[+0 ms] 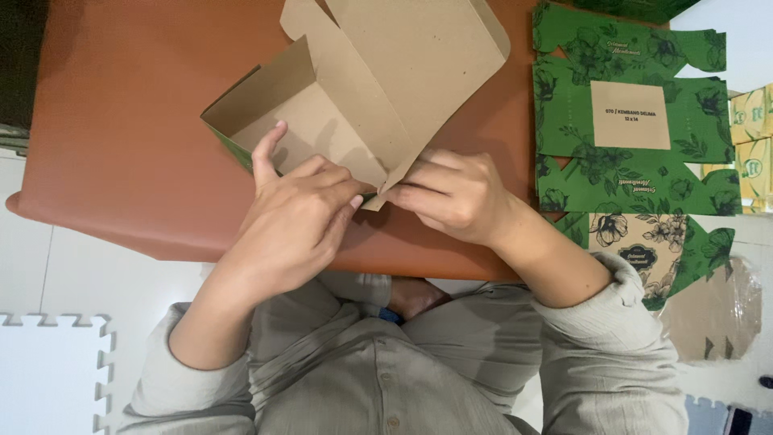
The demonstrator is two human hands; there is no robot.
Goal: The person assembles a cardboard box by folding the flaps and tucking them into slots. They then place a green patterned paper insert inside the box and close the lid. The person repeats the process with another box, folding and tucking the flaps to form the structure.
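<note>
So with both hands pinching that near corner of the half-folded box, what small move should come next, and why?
Probably press the near flap down into the corner. The left hand and right hand meet at the near corner of the cardboard box, where one side wall already stands, while the lid panel lies open and flat on the brown table.

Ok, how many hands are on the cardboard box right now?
2. The left hand presses on the box at its near edge, and the right hand pinches the near corner beside it.
</note>
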